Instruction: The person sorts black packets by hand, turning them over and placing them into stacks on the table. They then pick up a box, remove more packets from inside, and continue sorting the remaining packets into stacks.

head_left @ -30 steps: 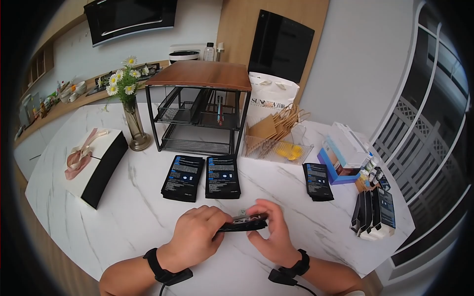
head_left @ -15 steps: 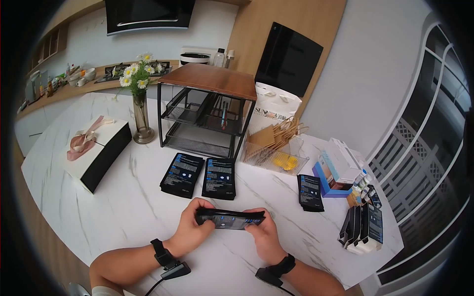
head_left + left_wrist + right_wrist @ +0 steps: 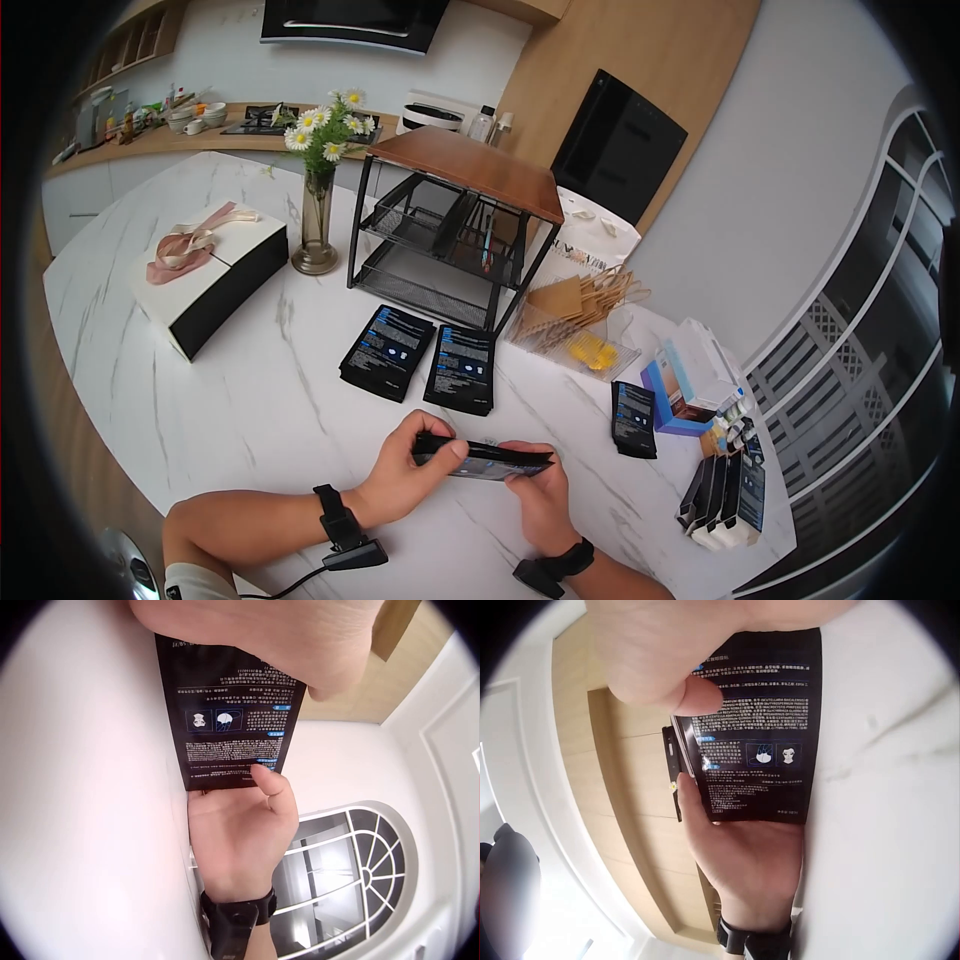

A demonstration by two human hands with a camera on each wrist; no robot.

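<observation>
A small stack of black face mask packets (image 3: 490,461) is held between both hands, low over the marble table, its long edge upward. My left hand (image 3: 408,478) grips the left end, with the thumb over the top edge. At the other end my right hand (image 3: 545,508) pinches the packets between thumb and fingers. White print and small face drawings show on the packet face (image 3: 225,720) in the left wrist view. Beyond the hands lie two neat stacks of like packets, a left one (image 3: 388,352) and a right one (image 3: 462,368).
A black mesh drawer rack (image 3: 440,240) with a wooden top stands behind the stacks. Left are a flower vase (image 3: 316,225) and a ribboned white box (image 3: 220,275). Right are a clear basket (image 3: 570,345) of paper bags, another packet stack (image 3: 634,418) and several upright black boxes (image 3: 722,500).
The held packets were tilted flatter at first, with the right hand loosely open; both hands now grip the ends. The left thumb has moved up onto the top edge. The head view has turned.
</observation>
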